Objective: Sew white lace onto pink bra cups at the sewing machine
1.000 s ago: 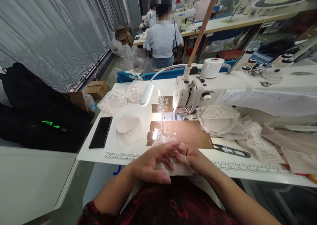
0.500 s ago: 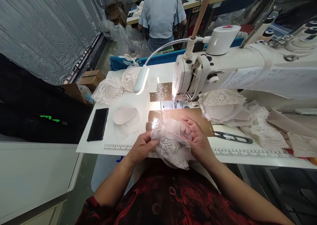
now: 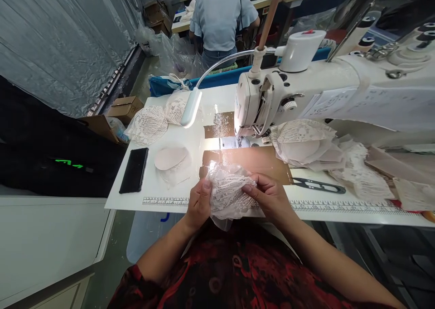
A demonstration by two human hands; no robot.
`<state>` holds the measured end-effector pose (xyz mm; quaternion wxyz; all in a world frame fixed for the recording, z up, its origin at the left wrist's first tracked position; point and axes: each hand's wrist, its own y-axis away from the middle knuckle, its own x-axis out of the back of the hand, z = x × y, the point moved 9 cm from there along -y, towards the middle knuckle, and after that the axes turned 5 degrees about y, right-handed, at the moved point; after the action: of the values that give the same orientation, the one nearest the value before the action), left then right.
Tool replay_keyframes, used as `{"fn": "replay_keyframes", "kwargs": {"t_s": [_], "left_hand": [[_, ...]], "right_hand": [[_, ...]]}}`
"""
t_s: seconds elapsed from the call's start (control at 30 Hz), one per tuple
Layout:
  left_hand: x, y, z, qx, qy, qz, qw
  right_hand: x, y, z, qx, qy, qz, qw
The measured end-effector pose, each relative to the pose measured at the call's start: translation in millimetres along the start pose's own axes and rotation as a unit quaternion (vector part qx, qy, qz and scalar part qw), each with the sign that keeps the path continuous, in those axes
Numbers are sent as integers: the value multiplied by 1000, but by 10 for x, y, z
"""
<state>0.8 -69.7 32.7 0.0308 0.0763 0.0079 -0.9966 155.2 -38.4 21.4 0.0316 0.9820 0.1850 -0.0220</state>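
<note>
A pale lace bra cup is held between my two hands at the table's front edge, its lace side facing up. My left hand is closed on its left edge, thumb on top. On the other side, my right hand pinches the lace between thumb and fingers. Thin plain fabric hangs below the cup over the table edge. Just beyond stands a white sewing machine, its needle area lit and apart from the cup. To the left lies a beige oval pad on sheer fabric.
A black phone lies at left, with lace cups behind it. Thread snips rest at right beside piled lace pieces. A lamp overhangs the table. A printed ruler follows the front edge. A co-worker sits ahead.
The cup has been turned so its lace faces up more fully. My right hand's fingers have shifted from its far edge to a pinch on the lace.
</note>
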Motion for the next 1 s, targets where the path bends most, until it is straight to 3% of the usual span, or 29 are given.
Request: {"fn": "replay_keyframes", "kwargs": {"t_s": [0.2, 0.33, 0.5, 0.63, 0.8, 0.9, 1.0], "left_hand": [[-11, 15, -32, 23, -70, -124, 990], [-102, 29, 4, 23, -167, -152, 974], [-204, 16, -1, 67, -140, -212, 965], [-29, -31, -91, 126, -122, -198, 965], [175, -51, -242, 173, 3, -135, 976], [193, -103, -133, 138, 62, -118, 981], [22, -135, 138, 62, 22, -184, 981]], "right_hand": [[48, 30, -35, -16, 74, 33, 997], [-66, 1, -117, 12, 123, -17, 992], [-38, 6, -158, 25, 92, -27, 995], [97, 22, -66, -8, 30, 16, 999], [91, 39, -9, -15, -15, 4, 1000], [64, 49, -9, -33, -6, -11, 999], [-16, 49, -103, -17, 62, -41, 997]]}}
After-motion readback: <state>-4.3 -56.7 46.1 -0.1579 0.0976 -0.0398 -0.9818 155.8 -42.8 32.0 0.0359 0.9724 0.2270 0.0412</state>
